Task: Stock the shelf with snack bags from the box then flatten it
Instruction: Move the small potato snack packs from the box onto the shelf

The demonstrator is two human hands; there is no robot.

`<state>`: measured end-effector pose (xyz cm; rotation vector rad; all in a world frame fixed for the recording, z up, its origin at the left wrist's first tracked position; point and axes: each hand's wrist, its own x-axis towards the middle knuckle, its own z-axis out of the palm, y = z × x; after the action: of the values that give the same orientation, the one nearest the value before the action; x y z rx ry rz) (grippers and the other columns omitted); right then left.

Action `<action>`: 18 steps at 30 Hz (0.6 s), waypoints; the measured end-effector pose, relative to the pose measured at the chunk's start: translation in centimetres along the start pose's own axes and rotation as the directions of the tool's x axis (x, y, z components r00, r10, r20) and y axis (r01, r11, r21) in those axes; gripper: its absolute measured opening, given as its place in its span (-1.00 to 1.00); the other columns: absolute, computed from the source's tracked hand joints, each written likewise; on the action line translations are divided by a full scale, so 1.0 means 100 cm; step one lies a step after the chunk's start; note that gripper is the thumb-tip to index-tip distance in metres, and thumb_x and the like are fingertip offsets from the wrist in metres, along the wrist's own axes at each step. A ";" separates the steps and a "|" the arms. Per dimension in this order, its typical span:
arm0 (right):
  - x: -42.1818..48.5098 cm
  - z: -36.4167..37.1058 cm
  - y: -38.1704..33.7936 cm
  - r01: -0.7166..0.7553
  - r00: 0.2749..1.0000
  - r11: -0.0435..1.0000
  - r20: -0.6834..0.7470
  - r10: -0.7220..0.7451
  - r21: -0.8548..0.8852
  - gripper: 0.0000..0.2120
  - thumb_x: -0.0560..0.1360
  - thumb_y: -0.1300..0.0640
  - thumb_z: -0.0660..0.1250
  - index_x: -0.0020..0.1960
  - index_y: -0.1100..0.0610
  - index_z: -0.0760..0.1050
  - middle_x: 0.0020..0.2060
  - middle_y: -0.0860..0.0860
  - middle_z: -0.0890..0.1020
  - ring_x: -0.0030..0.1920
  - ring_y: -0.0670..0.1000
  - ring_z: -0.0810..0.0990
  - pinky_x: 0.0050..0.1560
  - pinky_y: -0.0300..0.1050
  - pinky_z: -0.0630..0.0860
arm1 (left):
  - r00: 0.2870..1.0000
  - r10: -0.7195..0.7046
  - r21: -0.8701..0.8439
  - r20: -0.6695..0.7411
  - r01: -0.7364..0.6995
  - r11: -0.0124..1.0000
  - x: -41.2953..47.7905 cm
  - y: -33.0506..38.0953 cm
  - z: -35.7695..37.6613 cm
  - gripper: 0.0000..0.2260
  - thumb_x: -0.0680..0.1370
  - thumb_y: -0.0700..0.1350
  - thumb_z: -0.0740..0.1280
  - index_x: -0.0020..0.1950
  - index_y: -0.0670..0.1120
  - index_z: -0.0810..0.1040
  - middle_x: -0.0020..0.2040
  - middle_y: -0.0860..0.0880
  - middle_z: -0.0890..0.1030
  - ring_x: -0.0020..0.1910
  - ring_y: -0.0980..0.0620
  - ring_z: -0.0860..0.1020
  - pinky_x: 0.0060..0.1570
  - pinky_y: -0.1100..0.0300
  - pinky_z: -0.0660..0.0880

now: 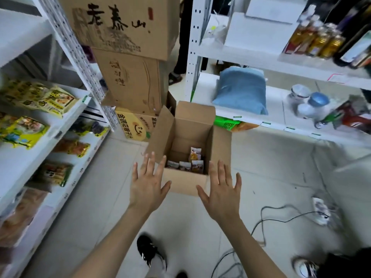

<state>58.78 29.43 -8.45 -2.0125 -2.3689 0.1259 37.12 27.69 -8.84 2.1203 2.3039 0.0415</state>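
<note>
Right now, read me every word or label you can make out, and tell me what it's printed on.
"老泰山": large dark characters on the top carton of the stack.
"金银花柚子汁": printed sideways on the yellow box at the foot of the stack.
Middle carton: faint characters, too blurred to read.
Snack bags in the open box: print too small to read.
Price tags on the shelf edges: too small to read.
</note>
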 end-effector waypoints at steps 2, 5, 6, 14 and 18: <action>-0.004 0.009 0.018 -0.046 0.998 0.999 0.031 0.046 -0.004 -0.29 0.53 -0.32 0.00 0.52 0.09 0.29 0.48 0.15 0.35 0.47 0.17 0.34 0.41 0.28 0.14 | 0.999 0.027 -0.007 0.032 -0.027 1.000 0.002 0.014 0.009 -0.29 0.44 0.21 0.40 0.51 -0.05 0.35 0.47 -0.22 0.37 0.44 -0.22 0.37 0.36 -0.23 0.29; -0.004 0.022 0.039 -0.118 0.990 0.993 0.075 0.117 0.010 -0.27 0.51 -0.32 0.02 0.51 0.12 0.29 0.45 0.15 0.40 0.45 0.17 0.38 0.38 0.30 0.25 | 0.992 0.036 -0.049 0.119 -0.030 0.998 0.008 0.031 0.030 -0.30 0.45 0.20 0.41 0.51 -0.07 0.34 0.46 -0.24 0.38 0.44 -0.25 0.36 0.34 -0.26 0.32; -0.002 0.028 0.045 -0.142 0.986 0.990 0.096 0.139 0.019 -0.26 0.51 -0.32 0.03 0.51 0.13 0.30 0.44 0.15 0.42 0.43 0.17 0.41 0.35 0.30 0.30 | 0.989 0.026 -0.078 0.144 -0.015 0.997 0.010 0.035 0.038 -0.30 0.46 0.19 0.39 0.52 -0.08 0.32 0.47 -0.24 0.37 0.45 -0.25 0.35 0.36 -0.26 0.31; 0.049 0.087 0.065 -0.257 0.942 0.957 0.258 0.216 0.134 -0.06 0.38 -0.42 -0.29 0.60 0.10 -0.03 0.54 0.10 0.24 0.51 0.10 0.26 0.43 0.14 0.25 | 0.915 -0.076 -0.282 0.395 0.200 0.938 0.062 0.041 0.106 -0.27 0.58 0.26 0.15 0.61 -0.03 -0.07 0.61 -0.10 0.01 0.59 -0.10 0.00 0.54 -0.01 -0.01; 0.099 0.130 0.059 -0.298 0.902 0.944 0.366 0.229 0.142 -0.11 0.43 -0.44 -0.27 0.60 0.07 -0.14 0.58 0.04 0.12 0.55 0.04 0.15 0.47 0.06 0.16 | 0.882 -0.096 -0.269 0.460 0.242 0.932 0.107 0.035 0.151 -0.27 0.58 0.27 0.15 0.61 -0.01 -0.06 0.62 -0.08 0.01 0.58 -0.08 0.01 0.54 0.01 0.03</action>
<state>61.96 39.61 -22.13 -2.3615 -2.1239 0.7489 40.09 38.81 -23.72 1.5676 2.0369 -0.0587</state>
